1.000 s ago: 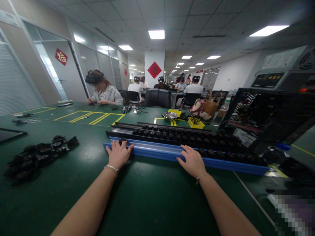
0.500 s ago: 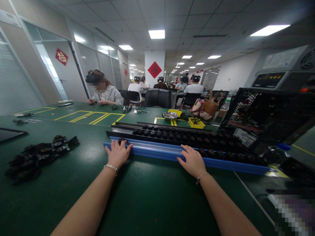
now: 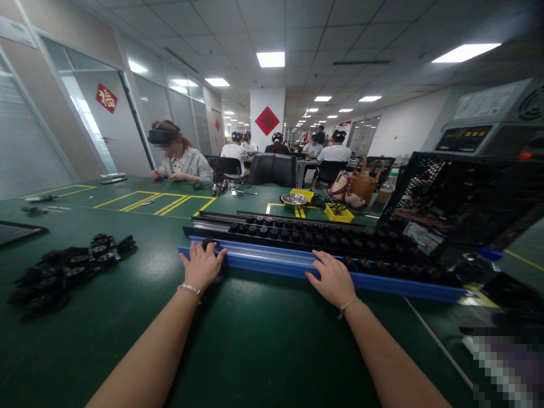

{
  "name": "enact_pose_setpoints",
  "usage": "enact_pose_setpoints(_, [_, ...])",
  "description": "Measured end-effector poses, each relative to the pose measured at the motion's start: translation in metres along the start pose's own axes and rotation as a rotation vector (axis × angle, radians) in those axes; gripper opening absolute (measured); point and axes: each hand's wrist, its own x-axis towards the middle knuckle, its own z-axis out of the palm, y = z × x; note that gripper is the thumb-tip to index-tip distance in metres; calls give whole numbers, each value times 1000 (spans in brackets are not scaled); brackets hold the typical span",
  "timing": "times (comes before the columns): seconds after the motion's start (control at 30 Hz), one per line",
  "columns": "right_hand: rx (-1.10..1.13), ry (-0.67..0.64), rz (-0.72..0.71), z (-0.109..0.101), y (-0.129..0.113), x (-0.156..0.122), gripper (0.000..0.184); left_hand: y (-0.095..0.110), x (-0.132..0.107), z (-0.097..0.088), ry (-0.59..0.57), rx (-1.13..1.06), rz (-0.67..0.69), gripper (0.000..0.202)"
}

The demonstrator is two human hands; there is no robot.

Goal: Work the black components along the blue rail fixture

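A long blue rail (image 3: 267, 259) with a channel along its top lies across the table before me. At its left end my left hand (image 3: 203, 267) reaches over it, fingers apart and bent around a small black part (image 3: 208, 242), which is mostly covered. My right hand (image 3: 335, 279) is closed over the rail's near wall farther right, thumb on the front side and fingertips in the channel. A row of black parts (image 3: 397, 269) sits in the channel to the right of that hand. Behind the rail lie black rails (image 3: 204, 232) with similar round black parts.
Loose black parts (image 3: 72, 269) lie in a heap at left on the green table (image 3: 255, 351). A metal bowl (image 3: 294, 199) and a yellow tray (image 3: 339, 213) stand beyond the rails. An open computer case (image 3: 471, 198) stands at right. A person (image 3: 182, 158) sits across the table.
My left hand has shifted very slightly left on the blue rail. My right hand and the rail stay where they were.
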Motion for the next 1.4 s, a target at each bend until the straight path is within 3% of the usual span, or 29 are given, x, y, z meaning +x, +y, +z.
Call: enact_pose_setpoints(1.4, [-13,10,-14,1,2,0,25,-7,4,-2,12,-20,-57,62])
